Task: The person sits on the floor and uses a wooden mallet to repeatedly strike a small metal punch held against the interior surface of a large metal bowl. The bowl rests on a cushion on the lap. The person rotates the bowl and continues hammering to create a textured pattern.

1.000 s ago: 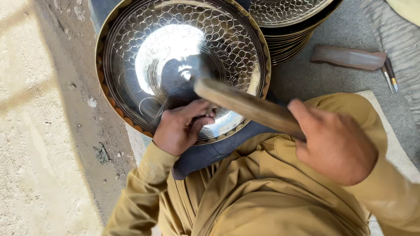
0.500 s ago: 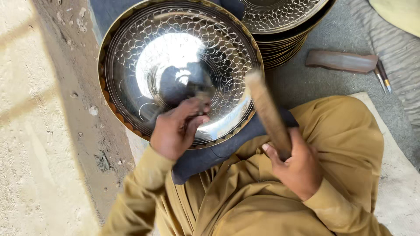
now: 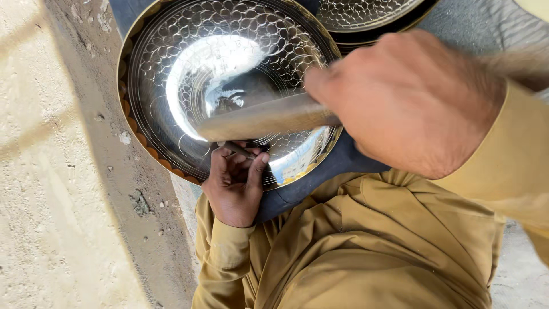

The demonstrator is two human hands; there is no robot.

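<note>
Raised right hand swings hammer over tray.

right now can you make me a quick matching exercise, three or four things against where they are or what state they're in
Things:
1. left hand
2. right hand
3. round metal tray
4. stack of trays

Places or states:
A. shiny, patterned with scale-like marks
B. top edge of the picture, behind the round tray
C. pinching a thin punch at the tray's near rim
D. raised, gripping a blurred wooden handle

Pairs: 1-C, 2-D, 3-A, 4-B
</note>
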